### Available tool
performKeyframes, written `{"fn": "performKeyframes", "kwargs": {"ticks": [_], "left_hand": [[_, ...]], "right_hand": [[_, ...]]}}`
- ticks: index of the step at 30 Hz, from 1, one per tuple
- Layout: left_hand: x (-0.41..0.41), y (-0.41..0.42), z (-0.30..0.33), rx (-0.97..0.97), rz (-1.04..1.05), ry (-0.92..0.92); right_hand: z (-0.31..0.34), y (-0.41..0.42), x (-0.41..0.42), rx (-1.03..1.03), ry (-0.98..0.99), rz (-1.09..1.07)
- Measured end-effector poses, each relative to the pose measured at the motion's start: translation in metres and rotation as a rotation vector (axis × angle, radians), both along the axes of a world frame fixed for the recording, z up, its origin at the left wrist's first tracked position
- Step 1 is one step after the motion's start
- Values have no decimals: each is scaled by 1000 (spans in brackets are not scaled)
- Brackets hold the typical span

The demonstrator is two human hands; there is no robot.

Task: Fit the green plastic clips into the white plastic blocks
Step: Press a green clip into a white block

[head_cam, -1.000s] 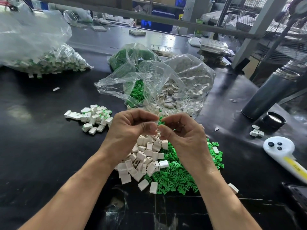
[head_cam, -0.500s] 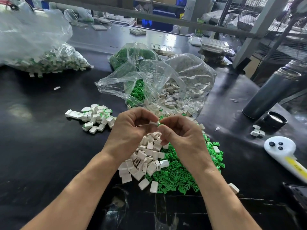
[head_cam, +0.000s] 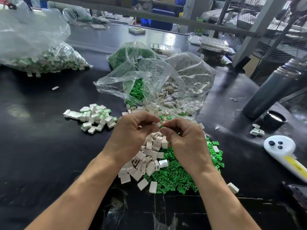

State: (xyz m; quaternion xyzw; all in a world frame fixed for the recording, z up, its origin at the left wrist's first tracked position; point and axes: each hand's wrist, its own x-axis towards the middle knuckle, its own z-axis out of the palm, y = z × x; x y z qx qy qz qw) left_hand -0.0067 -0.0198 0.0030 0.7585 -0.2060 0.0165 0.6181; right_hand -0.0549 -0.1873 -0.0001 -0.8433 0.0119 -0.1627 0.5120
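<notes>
White block in hand point(head_cam: 156, 124): small, pinched between both hands' fingertips, mostly hidden.
Loose white blocks point(head_cam: 146, 156): heaped below the hands.
Green clips point(head_cam: 176, 176): loose pile under the right hand.
Fitted blocks point(head_cam: 94, 117): cluster left of the left hand.

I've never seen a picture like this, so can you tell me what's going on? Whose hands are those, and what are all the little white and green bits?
Those are a person's two bare hands, not a machine. The picture comes from a camera worn on the person's head, looking down at a black table.

The left hand pinches a small white block. The right hand meets it, fingers curled, with a speck of green at the fingertips, probably a clip going in; it is too hidden to be sure.

Under the hands lie loose white blocks and a heap of green clips. To the left sits a small pile of finished pieces, white with green showing. Behind are clear bags holding more parts. At the right are a grey flask and a white handle with buttons.
</notes>
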Motion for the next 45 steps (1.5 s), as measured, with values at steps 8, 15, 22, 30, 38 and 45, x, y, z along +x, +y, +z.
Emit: {"fn": "performKeyframes", "kwargs": {"ticks": [8,15,22,30,38,45], "left_hand": [[-2,-2,3,-44,37,49],[-3,1,7,-117,-4,116],[-3,2,9,-70,-19,80],[0,4,4,70,-52,-48],[2,4,3,-216,6,53],[-1,-7,5,-336,-65,146]], "right_hand": [[0,10,-1,-13,-89,-77],[2,12,-5,66,-77,-52],[7,9,-6,3,-76,-70],[8,8,-5,-253,-91,-63],[13,10,-3,353,18,29],[12,20,-2,491,145,180]]}}
